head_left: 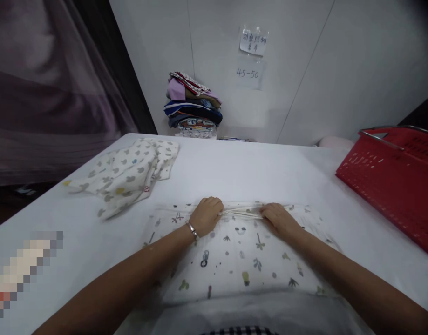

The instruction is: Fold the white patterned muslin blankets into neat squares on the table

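Note:
A white cloth point(241, 253) printed with small plants and figures lies spread over the near middle of the table. Along its far edge the fabric is gathered into folds between my two hands. My left hand point(207, 216), with a bracelet at the wrist, is closed on the left end of those folds. On their right end, my right hand point(278, 218) is closed too, fingers pinching the fabric. Part of the cloth's sides is hidden under my forearms.
Another white cloth point(130, 170) with grey prints lies crumpled at the table's point(248, 167) far left. A red plastic basket point(391, 177) stands on the right. Behind the table rises a stack of folded fabrics point(193, 107) against the wall. A purple curtain point(53, 93) hangs at left.

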A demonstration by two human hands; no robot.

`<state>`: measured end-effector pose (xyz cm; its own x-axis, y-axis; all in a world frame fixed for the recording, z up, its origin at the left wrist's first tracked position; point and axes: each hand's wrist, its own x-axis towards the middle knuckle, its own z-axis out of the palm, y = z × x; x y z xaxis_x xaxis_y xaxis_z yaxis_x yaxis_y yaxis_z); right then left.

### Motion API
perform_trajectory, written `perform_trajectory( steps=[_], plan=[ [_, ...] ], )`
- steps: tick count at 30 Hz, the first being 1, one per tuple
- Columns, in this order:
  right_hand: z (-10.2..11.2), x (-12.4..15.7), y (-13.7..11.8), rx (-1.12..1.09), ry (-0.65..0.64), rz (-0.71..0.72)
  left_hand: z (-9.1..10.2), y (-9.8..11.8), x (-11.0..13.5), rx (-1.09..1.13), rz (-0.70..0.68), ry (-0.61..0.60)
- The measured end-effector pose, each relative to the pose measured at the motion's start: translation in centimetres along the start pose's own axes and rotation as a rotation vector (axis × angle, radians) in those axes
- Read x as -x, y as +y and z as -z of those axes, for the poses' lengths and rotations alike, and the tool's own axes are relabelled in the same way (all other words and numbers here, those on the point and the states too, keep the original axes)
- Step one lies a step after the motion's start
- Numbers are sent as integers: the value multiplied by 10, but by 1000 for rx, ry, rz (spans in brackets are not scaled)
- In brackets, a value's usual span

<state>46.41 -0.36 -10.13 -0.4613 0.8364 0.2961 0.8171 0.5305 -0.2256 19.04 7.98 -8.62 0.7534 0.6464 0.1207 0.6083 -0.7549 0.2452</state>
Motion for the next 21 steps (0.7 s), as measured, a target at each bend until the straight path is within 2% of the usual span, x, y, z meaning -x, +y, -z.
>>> perform_trajectory(
  steps=[3, 10, 13, 17, 21],
  plan=[
    [3, 1, 0, -38, -84, -71, -1, -1, 3, -24, -14, -33],
    [7, -14, 0, -127, -169, -201, -3, -1, -2, 31, -35, -55],
    [7, -20, -1, -162, -192, -271, -5, 1, -3, 64, -37, -29],
    [6, -27, -2, -95, -186, -305, -7, 1, -7, 116, 18, 28],
    [4, -31, -2, -6, -246, -315, -2, -1, -11, 143, 103, -31]
  ],
)
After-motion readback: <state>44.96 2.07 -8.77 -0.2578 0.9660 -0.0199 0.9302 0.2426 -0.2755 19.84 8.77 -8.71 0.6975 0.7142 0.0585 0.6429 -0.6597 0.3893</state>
